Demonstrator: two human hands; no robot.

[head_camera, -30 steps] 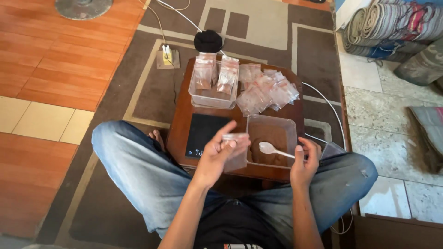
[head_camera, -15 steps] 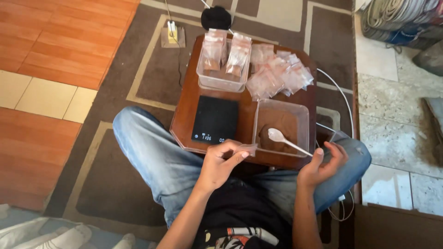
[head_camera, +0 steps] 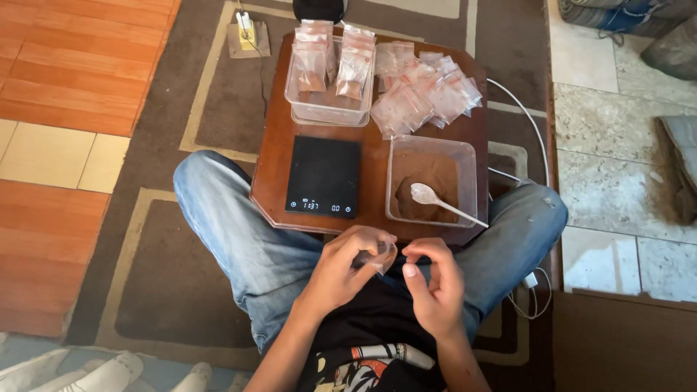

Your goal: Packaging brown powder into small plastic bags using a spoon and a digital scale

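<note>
My left hand [head_camera: 341, 272] holds a small clear plastic bag [head_camera: 376, 255] in front of my chest, just below the near edge of a small wooden table [head_camera: 274, 156]. My right hand [head_camera: 434, 283] is beside it, fingertips at the bag's right edge, pinching it. On the table sit a black digital scale [head_camera: 324, 178] and a clear tub [head_camera: 469, 156] of brown powder with a white plastic spoon [head_camera: 435, 199] lying in it. I sit cross-legged in blue jeans.
At the table's far side stands a clear tub [head_camera: 327, 112] with filled small bags upright, and a loose pile of empty clear bags [head_camera: 421, 94]. A white cable [head_camera: 526, 127] runs right of the table. A patterned brown rug [head_camera: 167, 283] lies beneath.
The right hand has let go of the white spoon, which now lies in the powder tub, and moved to the bag. Both hands drew back toward my body.
</note>
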